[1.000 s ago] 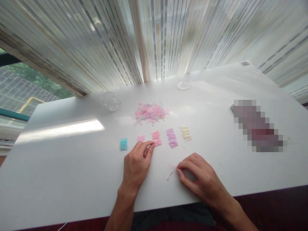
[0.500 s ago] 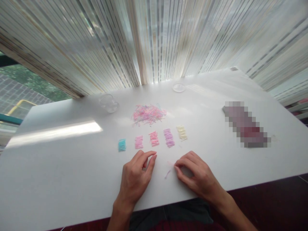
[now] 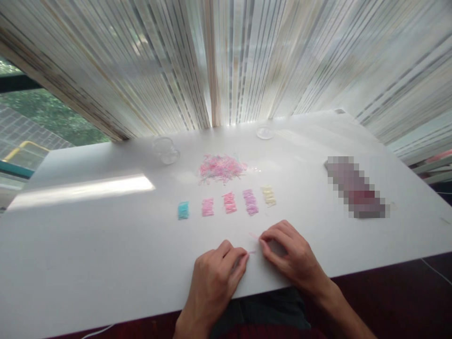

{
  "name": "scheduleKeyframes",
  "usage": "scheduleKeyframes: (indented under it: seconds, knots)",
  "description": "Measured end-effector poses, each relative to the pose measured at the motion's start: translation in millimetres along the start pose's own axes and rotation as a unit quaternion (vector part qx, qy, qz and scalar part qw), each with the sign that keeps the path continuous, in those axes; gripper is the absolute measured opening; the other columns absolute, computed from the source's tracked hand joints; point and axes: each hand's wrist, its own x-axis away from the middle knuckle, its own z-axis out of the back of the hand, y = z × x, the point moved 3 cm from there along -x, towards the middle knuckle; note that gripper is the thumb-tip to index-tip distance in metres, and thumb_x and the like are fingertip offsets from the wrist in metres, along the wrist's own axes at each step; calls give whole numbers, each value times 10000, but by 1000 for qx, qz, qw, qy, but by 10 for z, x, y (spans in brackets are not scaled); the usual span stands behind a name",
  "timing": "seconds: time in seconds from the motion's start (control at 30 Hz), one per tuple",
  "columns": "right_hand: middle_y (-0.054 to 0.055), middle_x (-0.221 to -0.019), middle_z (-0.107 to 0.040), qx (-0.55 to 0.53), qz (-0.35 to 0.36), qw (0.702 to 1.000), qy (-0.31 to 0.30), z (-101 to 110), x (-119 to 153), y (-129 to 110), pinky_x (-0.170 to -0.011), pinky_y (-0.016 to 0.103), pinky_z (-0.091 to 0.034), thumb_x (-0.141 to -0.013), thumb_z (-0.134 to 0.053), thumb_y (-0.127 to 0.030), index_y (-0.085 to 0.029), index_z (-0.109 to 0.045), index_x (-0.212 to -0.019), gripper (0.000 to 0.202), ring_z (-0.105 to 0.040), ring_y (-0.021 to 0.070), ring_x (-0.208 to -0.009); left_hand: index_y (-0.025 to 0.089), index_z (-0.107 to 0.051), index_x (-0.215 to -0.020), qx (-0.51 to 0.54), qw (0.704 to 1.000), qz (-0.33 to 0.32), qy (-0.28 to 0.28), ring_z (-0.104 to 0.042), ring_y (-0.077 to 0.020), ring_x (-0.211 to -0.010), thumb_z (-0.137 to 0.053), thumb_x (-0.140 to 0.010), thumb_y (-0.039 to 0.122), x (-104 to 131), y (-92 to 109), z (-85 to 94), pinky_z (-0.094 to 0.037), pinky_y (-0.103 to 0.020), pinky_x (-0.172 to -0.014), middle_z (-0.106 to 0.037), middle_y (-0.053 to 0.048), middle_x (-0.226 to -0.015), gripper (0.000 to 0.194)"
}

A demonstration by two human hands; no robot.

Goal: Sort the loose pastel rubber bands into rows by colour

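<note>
My left hand (image 3: 221, 273) is closed in a pinch on one end of a thin purple elastic band (image 3: 252, 252) just above or on the white table (image 3: 106, 254). Close by, my right hand (image 3: 291, 249) pinches a pale pink elastic band (image 3: 253, 235), which sticks out leftward from the fingertips. Beyond the hands lie flat bundles of bands in a row: a turquoise bundle (image 3: 183, 210), a light pink bundle (image 3: 207, 207), a coral pink bundle (image 3: 230, 203), a purple bundle (image 3: 250, 202) and a pale yellow bundle (image 3: 268, 195).
Behind the row is a loose heap of mixed pastel bands (image 3: 221, 168). A clear plastic container (image 3: 165, 150) stands back left, and a clear round lid (image 3: 264, 133) lies at the back. On the right is a pixelated oblong object (image 3: 356, 188). Striped curtains (image 3: 226, 61) hang along the far edge.
My left hand has moved right and nearer to me, and its fingertips have closed on the purple band. My right hand stays nearly in place with the pink band. The view has shifted slightly.
</note>
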Motion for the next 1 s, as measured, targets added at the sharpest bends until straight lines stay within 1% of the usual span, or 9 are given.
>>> scheduleKeyframes:
  seconds: [0.07,0.17,0.23,0.3,0.37,0.47,0.63,0.8,1.0]
  knots:
    - [14,-764,-643,1,-13,999,43,52,7,-4,-666,319,-509,-907,-614,-92,-219,-635,-875,132,-598,187,-743,212,-692,-943,35,999,3,20,-577,-116,-578,-550,-1004,222,-65,-10,45,-422,-241,-567,-596,17,-726,155]
    - [13,-767,-645,6,-51,993,104,141,28,3,-642,315,-488,-902,-634,-102,-223,-631,-858,128,-585,184,-736,213,-703,-982,110,990,17,87,-538,-95,-594,-640,-961,194,-155,-36,172,-435,-208,-585,-561,31,-712,70]
    - [11,-768,-647,2,-67,991,119,172,39,11,-620,309,-471,-903,-637,-106,-224,-624,-844,132,-573,179,-728,218,-708,-1002,140,981,16,130,-515,-84,-595,-683,-932,164,-197,-49,256,-437,-193,-586,-563,34,-727,92]
    - [9,-770,-648,-9,-69,991,115,176,41,17,-616,305,-465,-904,-636,-105,-222,-624,-848,131,-571,175,-728,217,-711,-1004,147,978,9,148,-503,-77,-592,-699,-918,138,-228,-53,309,-436,-186,-582,-570,36,-737,118]
    - [9,-774,-645,-20,-64,992,108,165,37,22,-625,303,-468,-903,-638,-100,-220,-628,-852,130,-576,173,-733,212,-715,-996,138,978,4,153,-494,-74,-587,-708,-909,126,-252,-51,329,-432,-183,-576,-565,39,-727,122]
    - [6,-769,-639,-33,-59,992,108,156,31,27,-635,302,-470,-898,-640,-92,-217,-631,-852,134,-581,170,-738,205,-723,-985,125,980,4,152,-486,-72,-586,-713,-904,122,-286,-44,313,-425,-182,-572,-549,44,-708,116]
    - [3,-759,-630,-50,-73,989,120,178,35,38,-631,302,-466,-900,-639,-94,-218,-632,-847,135,-576,169,-729,200,-738,-980,127,980,23,149,-483,-77,-576,-708,-911,156,-373,-32,215,-423,-190,-565,-530,48,-679,86]
    - [3,-767,-637,-57,-82,987,127,194,41,51,-640,297,-465,-898,-642,-96,-217,-632,-846,132,-576,165,-735,191,-757,-959,90,986,28,136,-498,-82,-573,-707,-917,201,-497,-6,96,-434,-202,-583,-536,43,-670,66]
    - [-3,-756,-640,-57,-113,981,143,212,37,66,-641,297,-463,-898,-637,-108,-221,-624,-827,134,-579,166,-727,199,-765,-967,59,989,33,132,-506,-84,-576,-699,-925,220,-599,-2,8,-436,-210,-596,-540,45,-673,82]
